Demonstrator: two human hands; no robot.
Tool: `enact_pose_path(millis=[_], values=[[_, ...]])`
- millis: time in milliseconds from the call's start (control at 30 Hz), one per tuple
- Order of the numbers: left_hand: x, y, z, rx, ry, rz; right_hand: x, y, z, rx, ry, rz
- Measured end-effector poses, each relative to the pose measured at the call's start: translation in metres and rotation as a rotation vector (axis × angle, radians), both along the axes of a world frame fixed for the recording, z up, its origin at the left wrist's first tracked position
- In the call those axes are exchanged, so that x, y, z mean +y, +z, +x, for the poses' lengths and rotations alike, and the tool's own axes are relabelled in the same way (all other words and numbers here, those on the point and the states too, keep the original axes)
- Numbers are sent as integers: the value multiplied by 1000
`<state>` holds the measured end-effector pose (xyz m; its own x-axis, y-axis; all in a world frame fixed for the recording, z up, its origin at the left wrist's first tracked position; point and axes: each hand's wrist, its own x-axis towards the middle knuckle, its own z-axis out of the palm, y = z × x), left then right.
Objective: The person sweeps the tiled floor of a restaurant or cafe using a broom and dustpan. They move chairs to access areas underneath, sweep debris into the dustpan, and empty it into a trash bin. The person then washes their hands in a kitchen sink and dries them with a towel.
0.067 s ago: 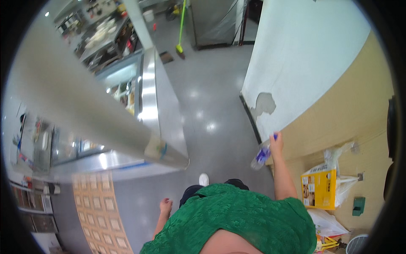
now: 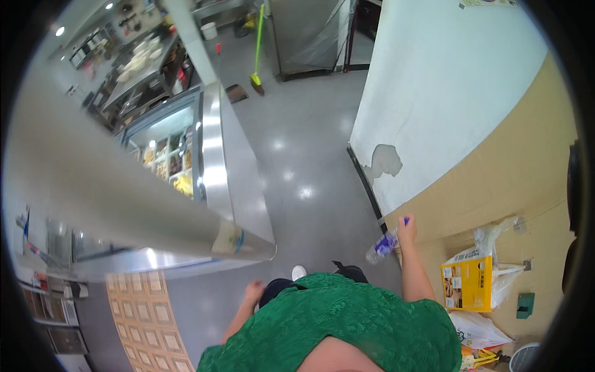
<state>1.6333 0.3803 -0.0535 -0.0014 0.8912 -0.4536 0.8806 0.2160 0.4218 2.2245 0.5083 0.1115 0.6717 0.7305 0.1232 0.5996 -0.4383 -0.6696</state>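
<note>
My right hand (image 2: 406, 230) is closed around the neck of a clear plastic bottle (image 2: 384, 246) with a purple label and a purple cap. The bottle hangs tilted down to the left, beside the lower edge of the wall on the right. My left hand (image 2: 254, 290) hangs low beside my dark-trousered leg, touching no object that I can see. Its fingers are small and smeared, so their pose is not clear.
On the left, a pale column (image 2: 124, 180) stands before a glass-topped display counter (image 2: 214, 142) with food trays. A grey floor passage (image 2: 304, 155) leads to a green broom (image 2: 257, 56). At right, a yellow-fronted bag (image 2: 468, 284) hangs on the wall (image 2: 446, 105). A patterned mat (image 2: 145, 310) lies left.
The view has shifted slightly, with the counter's food trays more visible. My left hand has swung closer to my leg. The bottle stays in my right hand.
</note>
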Motion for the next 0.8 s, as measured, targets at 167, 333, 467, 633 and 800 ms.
enact_pose_path(millis=[167, 333, 467, 633, 800], values=[[288, 58, 127, -298, -18, 43, -26, -47, 17, -30, -263, -713], [495, 209, 269, -710, -80, 168, -87, -162, 88, -418, 137, -972], [588, 298, 269, -1025, -65, 475, 79, -165, 102, -355, 400, -902], [692, 462, 223, -821, -323, 1434, 424, -92, 59, -129, 189, -745], [756, 549, 190, -1460, -443, 2092, 736, -40, -62, -123, 495, -571]])
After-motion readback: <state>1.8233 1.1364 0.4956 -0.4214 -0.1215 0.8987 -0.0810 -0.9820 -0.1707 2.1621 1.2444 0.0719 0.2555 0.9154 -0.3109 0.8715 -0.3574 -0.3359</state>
